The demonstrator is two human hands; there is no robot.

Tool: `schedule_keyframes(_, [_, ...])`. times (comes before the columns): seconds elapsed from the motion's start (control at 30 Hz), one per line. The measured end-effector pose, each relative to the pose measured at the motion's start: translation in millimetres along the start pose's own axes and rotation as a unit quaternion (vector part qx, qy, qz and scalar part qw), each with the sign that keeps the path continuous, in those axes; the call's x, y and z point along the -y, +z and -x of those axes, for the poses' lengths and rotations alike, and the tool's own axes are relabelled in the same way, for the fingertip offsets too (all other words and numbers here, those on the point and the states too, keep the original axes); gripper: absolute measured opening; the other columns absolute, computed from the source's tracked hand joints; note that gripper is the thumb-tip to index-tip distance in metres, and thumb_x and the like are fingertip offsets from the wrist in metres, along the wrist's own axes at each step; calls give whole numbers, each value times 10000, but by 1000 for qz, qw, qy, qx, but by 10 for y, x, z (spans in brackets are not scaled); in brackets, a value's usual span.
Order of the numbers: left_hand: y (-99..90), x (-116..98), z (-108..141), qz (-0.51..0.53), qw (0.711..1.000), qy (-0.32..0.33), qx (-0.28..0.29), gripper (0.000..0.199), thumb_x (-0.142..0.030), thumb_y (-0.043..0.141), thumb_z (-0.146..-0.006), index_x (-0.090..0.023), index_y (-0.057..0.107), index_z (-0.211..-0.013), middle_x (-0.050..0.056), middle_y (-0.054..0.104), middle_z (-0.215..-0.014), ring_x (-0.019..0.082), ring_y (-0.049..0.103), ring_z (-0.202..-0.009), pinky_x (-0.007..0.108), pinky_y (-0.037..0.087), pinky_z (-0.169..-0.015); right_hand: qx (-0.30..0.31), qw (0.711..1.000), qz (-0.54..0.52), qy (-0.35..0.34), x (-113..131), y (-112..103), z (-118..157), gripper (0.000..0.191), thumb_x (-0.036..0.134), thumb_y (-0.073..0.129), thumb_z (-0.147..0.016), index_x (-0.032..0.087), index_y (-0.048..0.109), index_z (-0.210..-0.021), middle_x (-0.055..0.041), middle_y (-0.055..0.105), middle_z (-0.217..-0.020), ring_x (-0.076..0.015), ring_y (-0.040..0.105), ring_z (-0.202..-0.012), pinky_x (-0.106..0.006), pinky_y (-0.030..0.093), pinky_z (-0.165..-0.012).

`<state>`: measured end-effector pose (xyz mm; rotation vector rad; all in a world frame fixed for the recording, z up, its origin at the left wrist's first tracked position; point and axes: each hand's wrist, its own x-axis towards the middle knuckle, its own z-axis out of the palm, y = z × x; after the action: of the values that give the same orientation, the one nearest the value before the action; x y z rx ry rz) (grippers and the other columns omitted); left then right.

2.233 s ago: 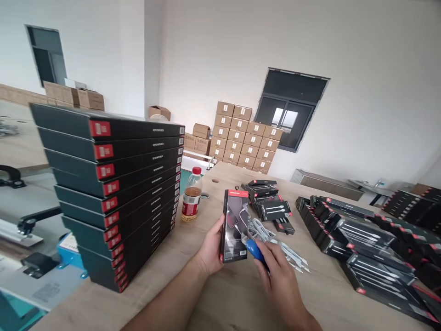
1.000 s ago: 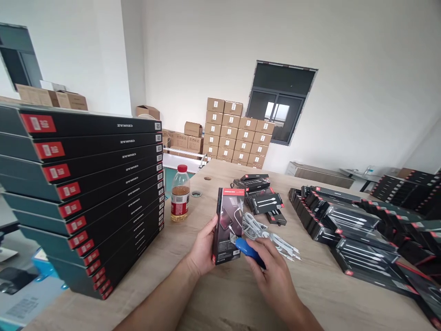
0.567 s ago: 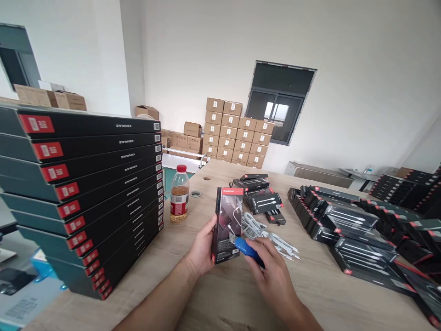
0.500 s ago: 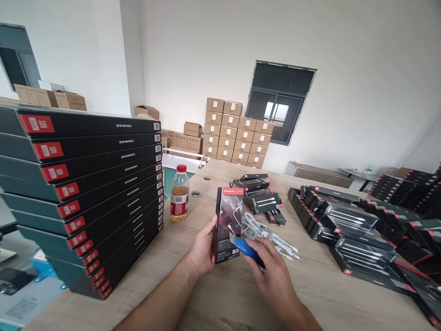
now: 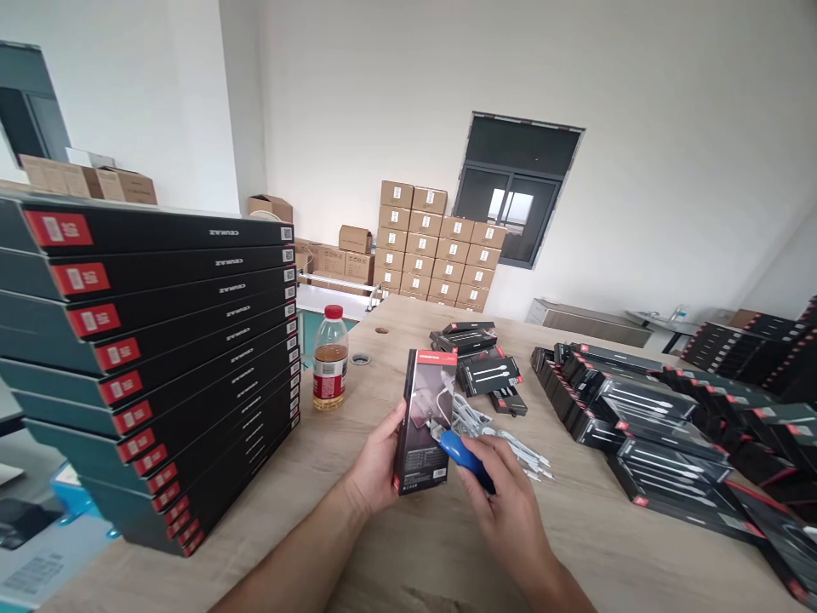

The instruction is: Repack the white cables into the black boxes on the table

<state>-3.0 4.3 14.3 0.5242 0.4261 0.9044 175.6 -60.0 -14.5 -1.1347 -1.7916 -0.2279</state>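
On the black box [image 5: 422, 455], blue tool [image 5: 460, 451] now higher

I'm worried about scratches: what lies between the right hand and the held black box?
The head view shows a blue tool there, gripped by the right hand, its metal end over the black box; contact is unclear.

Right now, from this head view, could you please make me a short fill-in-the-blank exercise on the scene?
1. The left hand holds a black box with a ____ band across its top.
2. The right hand grips a tool whose handle is ____.
3. In the picture, the bottle stands to the ____ of the held box.

Missing words: red; blue; left.
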Motion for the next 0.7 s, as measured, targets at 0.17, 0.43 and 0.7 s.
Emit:
schedule_keyframes(0.17, [14, -60, -1, 23, 999, 20, 27, 530, -536, 474, -952, -108, 669, -1196, 146, 778, -994, 284, 745, -924, 408, 565, -879, 14, 1000, -5, -8, -4, -12, -2, 278, 223, 543, -963, 264, 640, -1221, -93, 654, -1087, -232, 669, -986, -339, 588, -819])
schedule_keyframes(0.43, [-43, -32, 23, -38, 999, -1, 12, 551, -556, 458, -961, -85, 708, -1102, 144, 785, -952, 257, 746, -911, 339, 567, -851, 13, 999, 28, -23, -26, 11, 11, 294, 230, 534, -973, 272, 640, -1244, -99, 643, -1099, -243, 661, -990, -379, 583, -836])
schedule_keyframes(0.7, [-39, -18, 36, -44, 999, 1, 27, 552, -554, 432, -972, -108, 698, -1158, 136, 783, -993, 247, 745, -936, 332, 550, -896, 19, 999, 28, -20, -43, 20, 27, 313, 218, 535, -971, 277, 628, -1264, -99, 638, -1105, -246, 654, -989, -391, 585, -833])
